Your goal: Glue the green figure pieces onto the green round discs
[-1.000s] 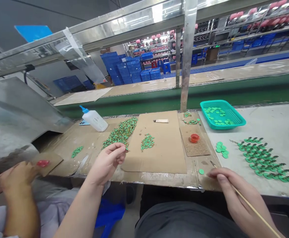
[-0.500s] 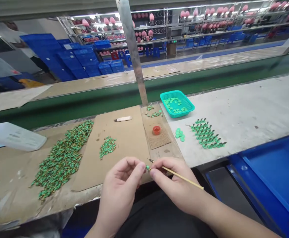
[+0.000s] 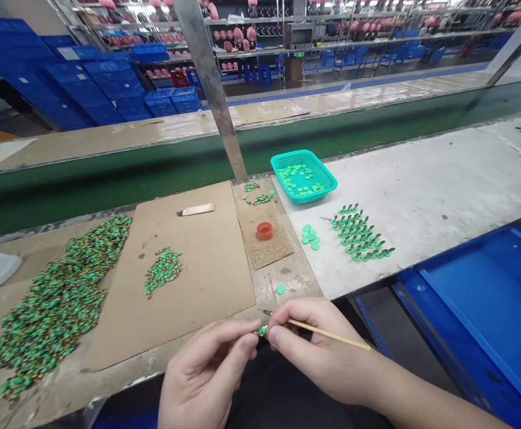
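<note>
1. Left hand (image 3: 211, 372) pinches a small green piece (image 3: 261, 330), thumb against forefinger.
2. Right hand (image 3: 314, 342) appears to pinch its other end, gripping a thin brush (image 3: 332, 335) too.
3. Piece sits between both hands, near the cardboard sheet (image 3: 211, 256).
4. Advisable: light pinch, brush tip clear of left fingers.

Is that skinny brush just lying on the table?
No, the thin brush is held in the person's right hand.
</note>
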### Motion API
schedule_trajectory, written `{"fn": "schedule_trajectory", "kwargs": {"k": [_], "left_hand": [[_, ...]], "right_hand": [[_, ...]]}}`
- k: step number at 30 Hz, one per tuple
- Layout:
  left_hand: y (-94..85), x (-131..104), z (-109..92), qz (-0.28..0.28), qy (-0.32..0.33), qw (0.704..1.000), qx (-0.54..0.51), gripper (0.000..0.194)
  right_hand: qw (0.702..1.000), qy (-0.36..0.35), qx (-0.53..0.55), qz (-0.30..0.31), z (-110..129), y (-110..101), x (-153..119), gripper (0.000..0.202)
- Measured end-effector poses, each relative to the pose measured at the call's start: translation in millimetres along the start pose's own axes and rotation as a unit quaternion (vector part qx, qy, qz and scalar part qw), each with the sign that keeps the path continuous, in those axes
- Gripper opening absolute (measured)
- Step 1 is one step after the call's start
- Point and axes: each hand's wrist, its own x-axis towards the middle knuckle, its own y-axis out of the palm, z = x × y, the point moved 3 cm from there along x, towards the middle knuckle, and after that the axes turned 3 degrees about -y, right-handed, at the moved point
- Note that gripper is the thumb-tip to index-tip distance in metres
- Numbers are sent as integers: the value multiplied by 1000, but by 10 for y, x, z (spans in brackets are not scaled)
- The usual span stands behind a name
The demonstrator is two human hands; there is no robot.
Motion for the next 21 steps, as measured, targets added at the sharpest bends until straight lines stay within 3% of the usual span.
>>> {"fn": "schedule_trajectory", "kwargs": {"k": [2,4,6,9,14,17,21], "left_hand": [[-47,39,21,-29,33,999,24,14],[-85,150,29,-52,65,995,52,13],[-79,313,45,-45,82,993,77,18],[28,544,111,13,73,993,95,21],[254,669,213,77,101,984,122,15],[310,664,245,83,126,979,134,14],[344,674,283,93,137,973,159,13]], "right_hand": [[994,-86,-68,-21,-46,-138,-5,21],[973,-163,-156,-38,-87,-332,13,45],[955,-184,-229,-43,-123,-536,67,61],[948,-169,-262,-65,-138,-751,191,55],[956,-213,-158,-128,-192,-705,307,21],[957,-223,-50,-178,-283,-632,292,29],[958,-227,-110,-136,-333,-612,283,38]]}}
